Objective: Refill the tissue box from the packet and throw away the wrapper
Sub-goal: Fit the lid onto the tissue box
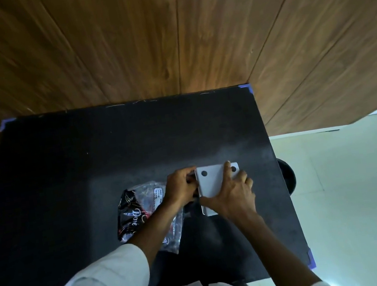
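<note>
A white tissue box (211, 184) lies on the black table (109, 156), its flat white panel with two dark round holes facing up. My left hand (181, 187) grips the box's left edge. My right hand (234, 191) lies flat on top of the panel, fingers spread over its right side and near edge. The tissue packet (139, 213), a crinkled black and clear plastic wrapper with white lettering, sits just left of the box, partly under my left forearm. I cannot tell whether tissues are still inside it.
A dark round bin (287, 176) stands on the pale floor just past the table's right edge. Wood-panelled wall rises behind the table. Blue tape marks the table corners (247, 88).
</note>
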